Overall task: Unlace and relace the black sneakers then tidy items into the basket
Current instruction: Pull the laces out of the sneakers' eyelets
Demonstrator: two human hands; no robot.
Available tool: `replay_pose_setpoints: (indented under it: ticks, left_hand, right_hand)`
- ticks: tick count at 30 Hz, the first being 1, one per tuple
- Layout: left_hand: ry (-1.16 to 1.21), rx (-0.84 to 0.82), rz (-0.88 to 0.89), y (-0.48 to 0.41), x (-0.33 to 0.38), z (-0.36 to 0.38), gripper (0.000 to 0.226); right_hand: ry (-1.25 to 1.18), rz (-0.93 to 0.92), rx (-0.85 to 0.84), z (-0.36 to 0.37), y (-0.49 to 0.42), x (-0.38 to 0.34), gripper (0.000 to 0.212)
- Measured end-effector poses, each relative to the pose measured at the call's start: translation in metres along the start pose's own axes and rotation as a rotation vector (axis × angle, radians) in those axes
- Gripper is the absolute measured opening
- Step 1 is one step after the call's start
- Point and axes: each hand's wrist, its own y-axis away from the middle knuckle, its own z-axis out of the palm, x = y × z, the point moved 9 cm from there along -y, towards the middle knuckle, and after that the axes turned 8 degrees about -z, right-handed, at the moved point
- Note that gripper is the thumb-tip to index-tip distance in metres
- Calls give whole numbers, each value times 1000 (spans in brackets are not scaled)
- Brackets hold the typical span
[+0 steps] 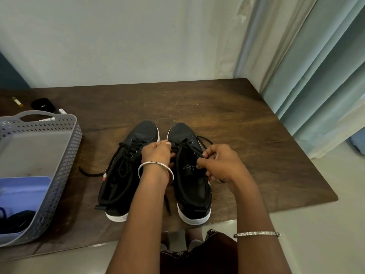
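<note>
Two black sneakers with white soles stand on the brown table (246, 123), toes away from the person. The right sneaker (192, 186) is the one being handled. The left hand (157, 153) is over its front eyelets, on its left edge, with the fingers curled and pinching its black lace (206, 139). The right hand (221, 163) is at the right edge of this sneaker and holds another part of the same lace between curled fingers and thumb; a loop of the lace stands up just beyond it. The left sneaker (124, 169) is just beside the right sneaker, on its left, with loose laces. The grey perforated basket (63, 155) is well to the left of the right sneaker and contains a blue flat thing (23, 192) and some dark items I cannot identify.
</note>
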Motion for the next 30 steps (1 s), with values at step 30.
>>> replay_pose_setpoints:
  ticks: [30]
  left_hand:
    - [-693,170,740,49,61,7,30]
  right_hand:
    - [72,-25,-40,2,1,-9,13]
